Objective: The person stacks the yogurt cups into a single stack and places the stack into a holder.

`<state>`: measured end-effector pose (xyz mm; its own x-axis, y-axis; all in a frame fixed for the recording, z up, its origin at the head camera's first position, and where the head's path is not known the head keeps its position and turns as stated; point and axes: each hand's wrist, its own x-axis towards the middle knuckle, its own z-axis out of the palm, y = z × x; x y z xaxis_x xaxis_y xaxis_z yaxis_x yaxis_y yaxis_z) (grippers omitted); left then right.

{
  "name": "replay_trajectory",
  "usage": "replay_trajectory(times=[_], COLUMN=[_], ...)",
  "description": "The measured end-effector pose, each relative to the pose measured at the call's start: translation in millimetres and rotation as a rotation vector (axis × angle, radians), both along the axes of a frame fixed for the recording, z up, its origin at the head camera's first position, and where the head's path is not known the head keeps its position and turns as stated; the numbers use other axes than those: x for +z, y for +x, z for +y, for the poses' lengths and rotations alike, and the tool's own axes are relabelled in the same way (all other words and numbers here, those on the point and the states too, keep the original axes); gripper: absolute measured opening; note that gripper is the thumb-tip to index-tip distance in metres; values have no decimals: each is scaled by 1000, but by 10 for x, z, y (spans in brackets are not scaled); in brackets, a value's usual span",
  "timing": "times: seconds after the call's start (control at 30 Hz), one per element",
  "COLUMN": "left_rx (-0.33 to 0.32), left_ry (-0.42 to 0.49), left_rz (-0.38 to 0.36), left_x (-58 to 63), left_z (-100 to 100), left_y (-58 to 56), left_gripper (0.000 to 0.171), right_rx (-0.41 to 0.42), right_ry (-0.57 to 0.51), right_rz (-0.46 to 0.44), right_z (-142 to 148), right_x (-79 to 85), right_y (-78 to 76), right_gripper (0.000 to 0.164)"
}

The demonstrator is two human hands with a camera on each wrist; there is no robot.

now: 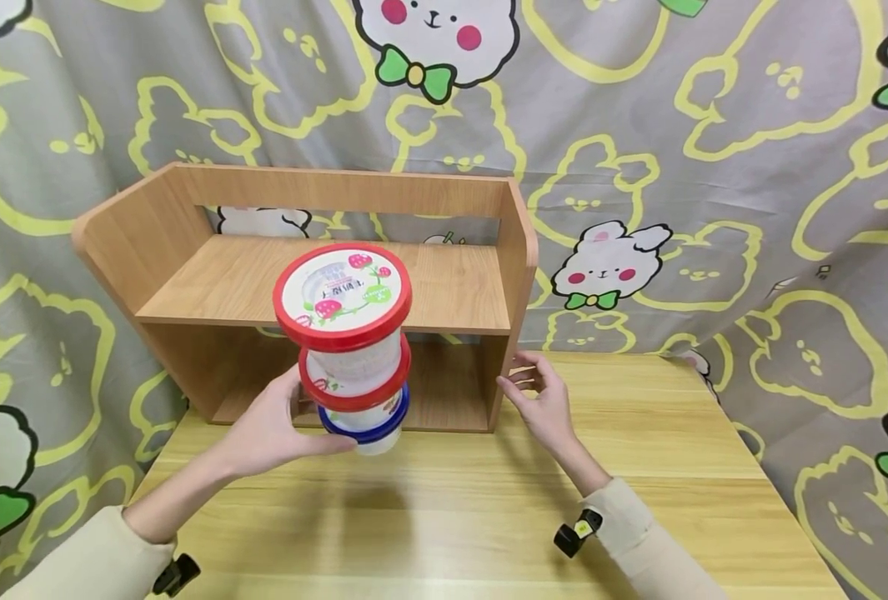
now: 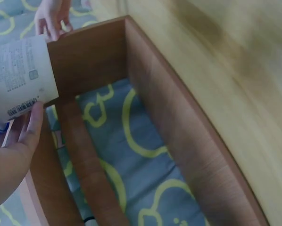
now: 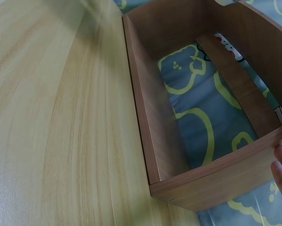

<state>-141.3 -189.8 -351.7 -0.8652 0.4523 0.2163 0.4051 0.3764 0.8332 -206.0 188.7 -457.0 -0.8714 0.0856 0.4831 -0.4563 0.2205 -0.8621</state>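
Note:
My left hand holds up a stack of three white tubs in front of the shelf. The top tub has a red lid with strawberry print, the middle tub another red lid, and the lowest tub a blue one. Fingers and thumb spread round the lower part of the stack; in the left wrist view fingertips lie on a printed, barcoded tub. My right hand is at the outer side of the wooden shelf's right panel, its fingers loosely bent at the edge and gripping nothing.
The two-tier wooden shelf stands on a light wood table, open at the front with a gap at its back. A patterned grey curtain hangs behind and on both sides.

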Motion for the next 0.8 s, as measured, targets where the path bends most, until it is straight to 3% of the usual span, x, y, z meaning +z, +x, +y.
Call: replay_trajectory(times=[0.8], left_rx=[-45], left_ry=[-15], left_rz=[67], left_x=[562], left_z=[-34], left_y=[-266], left_gripper=[69], right_rx=[2], right_ry=[29], right_rz=[-14], right_z=[19], right_x=[12], right_y=[6], right_gripper=[42])
